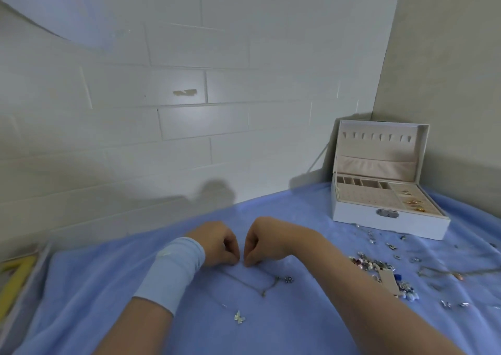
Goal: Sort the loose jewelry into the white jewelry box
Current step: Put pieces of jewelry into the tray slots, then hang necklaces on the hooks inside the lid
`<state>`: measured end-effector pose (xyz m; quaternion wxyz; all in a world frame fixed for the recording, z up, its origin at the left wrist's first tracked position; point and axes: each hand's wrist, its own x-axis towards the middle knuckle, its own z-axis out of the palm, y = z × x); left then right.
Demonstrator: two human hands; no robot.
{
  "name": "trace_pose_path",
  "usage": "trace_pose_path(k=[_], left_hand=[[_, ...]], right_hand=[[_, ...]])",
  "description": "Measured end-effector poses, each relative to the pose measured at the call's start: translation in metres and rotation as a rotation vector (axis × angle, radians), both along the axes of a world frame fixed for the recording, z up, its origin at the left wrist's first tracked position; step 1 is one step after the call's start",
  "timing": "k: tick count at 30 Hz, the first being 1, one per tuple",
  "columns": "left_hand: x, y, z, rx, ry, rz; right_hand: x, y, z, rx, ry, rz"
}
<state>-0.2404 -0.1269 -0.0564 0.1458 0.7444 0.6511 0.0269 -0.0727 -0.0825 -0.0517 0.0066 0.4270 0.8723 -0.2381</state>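
Both hands meet knuckle to knuckle over the blue cloth on the tabletop. The left hand, with a pale blue wristband, and the right hand are curled, each pinching an end of a thin necklace chain that trails toward the near side. A butterfly pendant lies nearer still. The loose jewelry is scattered to the right. The white jewelry box stands open far right, with gold pieces in its right-hand compartment.
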Motion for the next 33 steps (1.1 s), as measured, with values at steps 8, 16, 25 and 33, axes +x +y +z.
trace_pose_path(k=[8,16,25,33], left_hand=[[-0.001,0.012,0.013,0.042,-0.314,-0.028],[0.022,0.039,0.034,-0.026,-0.62,0.049],[0.049,0.081,0.033,-0.066,-0.668,0.069],[0.043,0.1,0.025,-0.053,-0.513,0.174]], right_hand=[[0.025,0.013,0.007,-0.212,0.294,-0.124],[0.06,0.043,0.02,-0.38,0.583,-0.22],[0.083,0.071,0.014,-0.48,0.771,-0.361],[0.085,0.082,0.009,-0.417,1.021,-0.505]])
